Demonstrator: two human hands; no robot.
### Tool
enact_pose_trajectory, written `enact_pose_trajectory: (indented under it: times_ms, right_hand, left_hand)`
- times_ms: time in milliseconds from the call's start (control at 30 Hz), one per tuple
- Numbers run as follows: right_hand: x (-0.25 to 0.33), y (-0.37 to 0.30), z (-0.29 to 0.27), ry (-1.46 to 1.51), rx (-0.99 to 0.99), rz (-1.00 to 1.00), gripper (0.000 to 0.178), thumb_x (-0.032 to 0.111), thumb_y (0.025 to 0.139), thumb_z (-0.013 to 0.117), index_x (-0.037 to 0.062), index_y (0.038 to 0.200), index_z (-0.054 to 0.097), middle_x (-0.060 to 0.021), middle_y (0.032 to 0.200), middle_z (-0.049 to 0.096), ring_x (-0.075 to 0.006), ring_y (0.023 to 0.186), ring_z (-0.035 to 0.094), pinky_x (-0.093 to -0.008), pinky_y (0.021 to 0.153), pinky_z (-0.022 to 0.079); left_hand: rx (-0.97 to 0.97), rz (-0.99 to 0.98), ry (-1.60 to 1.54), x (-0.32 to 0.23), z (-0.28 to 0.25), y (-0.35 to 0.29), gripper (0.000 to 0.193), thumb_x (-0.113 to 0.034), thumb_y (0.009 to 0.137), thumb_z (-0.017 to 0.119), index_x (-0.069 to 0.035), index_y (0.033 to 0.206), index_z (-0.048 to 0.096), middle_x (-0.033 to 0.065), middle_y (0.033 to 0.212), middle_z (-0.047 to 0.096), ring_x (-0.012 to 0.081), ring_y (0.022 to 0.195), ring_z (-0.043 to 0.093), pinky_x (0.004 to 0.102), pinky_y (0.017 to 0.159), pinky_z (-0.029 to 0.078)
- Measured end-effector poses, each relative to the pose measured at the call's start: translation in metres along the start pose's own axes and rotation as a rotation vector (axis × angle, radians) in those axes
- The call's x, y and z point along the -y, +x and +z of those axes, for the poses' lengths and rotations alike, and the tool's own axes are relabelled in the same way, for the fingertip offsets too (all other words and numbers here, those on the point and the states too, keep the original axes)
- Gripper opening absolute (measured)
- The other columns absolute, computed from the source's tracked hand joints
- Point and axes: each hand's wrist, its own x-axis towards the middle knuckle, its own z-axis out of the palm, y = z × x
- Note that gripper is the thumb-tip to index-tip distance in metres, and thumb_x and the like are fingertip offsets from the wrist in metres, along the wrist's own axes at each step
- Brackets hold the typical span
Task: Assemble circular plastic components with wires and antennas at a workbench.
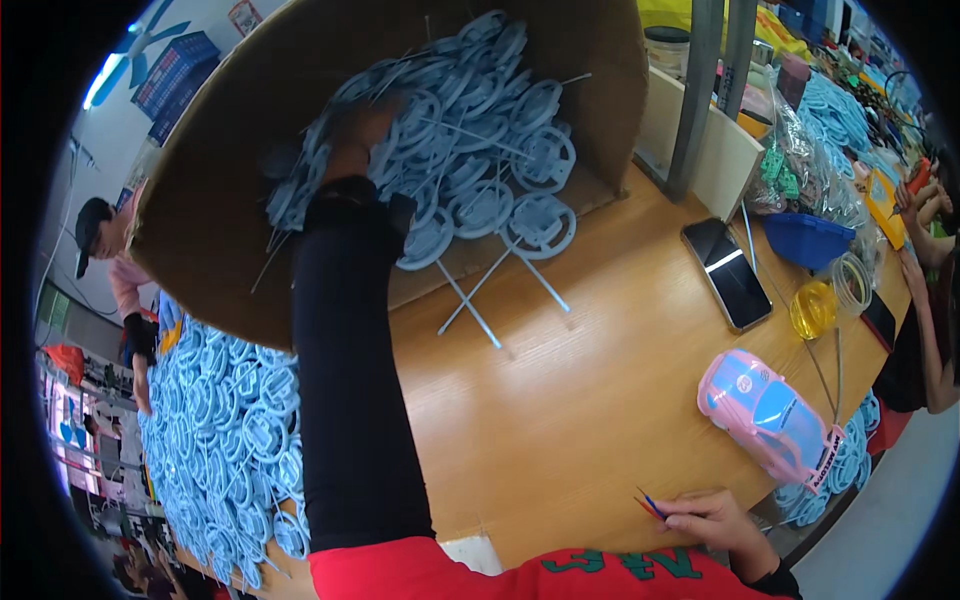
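My left arm, in a black sleeve, reaches into a tilted cardboard box [230, 150]. Inside the box, my left hand [362, 135] is among a heap of light blue plastic rings with long thin stems [480, 208]. Its fingers are blurred and partly covered by the rings. At the table's near edge my right hand [715, 522] is closed in a pinch on a few thin wires [652, 506], red and blue with dark tips. A pink and blue toy car [765, 410] lies just beyond the right hand.
A large pile of similar blue rings [225, 430] covers the left side. On the wooden table [540, 400] lie a phone [727, 273], a blue tray [808, 240] and a yellow round container [813, 308]. A metal post [698, 100] stands behind. Other people work at left and right.
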Motion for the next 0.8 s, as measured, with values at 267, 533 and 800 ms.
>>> enact_pose_trajectory:
  times_ms: [267,533,800]
  right_hand:
    - [-0.004,-0.002,0.001,0.0,-0.036,0.003,0.03,0.003,0.088,0.064,-0.0027,0.117,0.064,-0.0121,0.092,0.071,-0.0155,0.082,0.068,-0.0258,0.076,0.051]
    - [-0.017,-0.008,0.013,0.108,-0.151,0.048,0.034,0.003,0.087,0.061,-0.0008,0.121,0.062,-0.0063,0.08,0.068,-0.0035,0.055,0.047,-0.0183,0.047,0.037]
    - [-0.023,-0.011,0.014,0.101,-0.161,-0.016,0.035,0.003,0.087,0.06,-0.0007,0.121,0.062,-0.0068,0.08,0.068,-0.0032,0.051,0.044,-0.0185,0.046,0.036]
  left_hand:
    - [0.339,0.213,-0.14,-0.016,-0.01,-0.088,0.101,-0.081,0.073,0.047,-0.006,0.141,0.042,0.024,0.147,0.035,0.0385,0.138,0.03,0.0453,0.112,0.024]
    - [0.123,0.294,0.088,-0.035,-0.005,-0.253,0.083,-0.072,0.071,0.059,-0.015,0.132,0.056,0.0239,0.15,0.026,0.0457,0.141,0.013,0.0645,0.11,0.008]
    - [0.029,0.58,-0.369,-0.039,-0.014,-0.33,0.062,-0.046,0.077,0.069,-0.012,0.127,0.056,0.0245,0.135,0.046,0.0416,0.132,0.036,0.0521,0.106,0.033]
